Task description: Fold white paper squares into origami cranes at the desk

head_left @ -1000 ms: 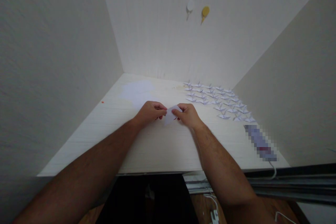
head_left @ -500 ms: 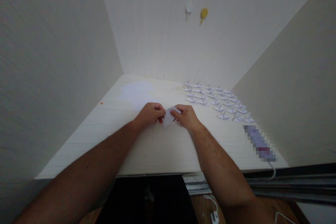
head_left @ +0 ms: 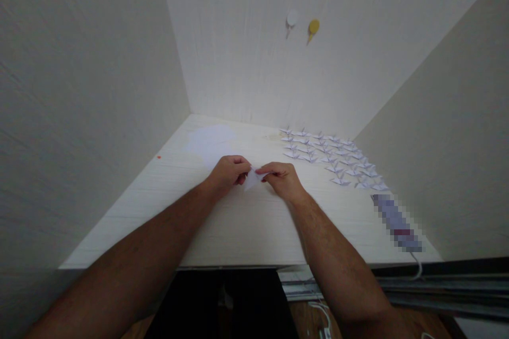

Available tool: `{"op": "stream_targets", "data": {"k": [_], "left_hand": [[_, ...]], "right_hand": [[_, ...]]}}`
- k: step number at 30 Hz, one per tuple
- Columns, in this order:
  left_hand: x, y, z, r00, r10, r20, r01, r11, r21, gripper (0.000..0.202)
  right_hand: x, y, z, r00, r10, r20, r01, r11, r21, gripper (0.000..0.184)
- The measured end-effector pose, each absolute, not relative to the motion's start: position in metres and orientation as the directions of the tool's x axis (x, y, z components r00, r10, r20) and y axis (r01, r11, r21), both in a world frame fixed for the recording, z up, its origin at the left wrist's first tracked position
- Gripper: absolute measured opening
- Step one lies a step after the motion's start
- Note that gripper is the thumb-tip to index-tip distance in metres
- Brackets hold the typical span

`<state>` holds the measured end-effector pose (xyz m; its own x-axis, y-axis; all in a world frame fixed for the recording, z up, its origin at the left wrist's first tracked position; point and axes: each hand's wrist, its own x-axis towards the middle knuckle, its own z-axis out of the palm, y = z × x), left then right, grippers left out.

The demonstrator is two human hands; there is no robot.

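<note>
My left hand (head_left: 228, 176) and right hand (head_left: 283, 179) pinch the folded paper (head_left: 251, 179) between them; uneven pulling could tear it.

round white wall hook (head_left: 291, 18) beside a round yellow wall hook (head_left: 314, 26) on the pale back wall (head_left: 238, 58), small orange bit (head_left: 159, 157) near the left edge of a white wood-grain tabletop (head_left: 246, 235), pixelated oblong object (head_left: 396, 222) at right, white cable (head_left: 419, 265) at its near end

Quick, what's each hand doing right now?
Left hand: closed, pinching the small white paper.
Right hand: closed, pinching that same paper.
</note>
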<state>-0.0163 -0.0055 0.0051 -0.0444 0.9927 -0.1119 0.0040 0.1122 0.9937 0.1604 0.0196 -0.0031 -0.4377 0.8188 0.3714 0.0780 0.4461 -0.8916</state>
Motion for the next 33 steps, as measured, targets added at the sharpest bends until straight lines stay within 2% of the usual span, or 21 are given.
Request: {"op": "stream_targets", "data": {"k": [5,10,15,18,21,24,27,33], "left_hand": [[-0.016,-0.007,0.007,-0.015,0.996,-0.091,-0.05,0.09,0.995,0.009],[-0.018,-0.007,0.006,0.095,0.991,-0.096,-0.118,0.107,0.987,0.014],[-0.02,-0.006,0.002,0.13,0.988,-0.085,-0.05,0.092,0.994,0.018],[-0.021,-0.005,0.001,0.112,0.993,-0.037,0.002,0.037,0.999,0.02],[-0.021,-0.007,0.004,0.089,0.996,0.002,0.109,-0.012,0.994,0.022],[-0.021,-0.008,0.009,0.074,0.997,0.027,0.21,-0.042,0.977,0.021],[-0.021,-0.009,0.011,0.07,0.997,0.034,0.276,-0.052,0.96,0.021],[-0.022,-0.007,0.009,0.075,0.995,0.062,0.311,-0.082,0.947,0.021]], "right_hand": [[0.161,0.022,-0.004,-0.446,0.801,0.399,0.043,0.465,-0.884,0.021],[0.163,0.022,-0.003,-0.443,0.803,0.4,0.048,0.466,-0.883,0.02],[0.165,0.023,-0.004,-0.451,0.807,0.381,0.047,0.448,-0.893,0.021],[0.164,0.023,-0.002,-0.466,0.829,0.309,0.025,0.362,-0.932,0.021],[0.163,0.022,0.003,-0.477,0.863,0.167,0.012,0.196,-0.981,0.031],[0.162,0.021,0.006,-0.473,0.881,0.016,0.133,0.089,-0.987,0.024],[0.164,0.023,0.005,-0.482,0.875,-0.043,0.256,0.094,-0.962,0.018],[0.166,0.024,0.001,-0.494,0.869,-0.017,0.285,0.143,-0.948,0.016]]}}
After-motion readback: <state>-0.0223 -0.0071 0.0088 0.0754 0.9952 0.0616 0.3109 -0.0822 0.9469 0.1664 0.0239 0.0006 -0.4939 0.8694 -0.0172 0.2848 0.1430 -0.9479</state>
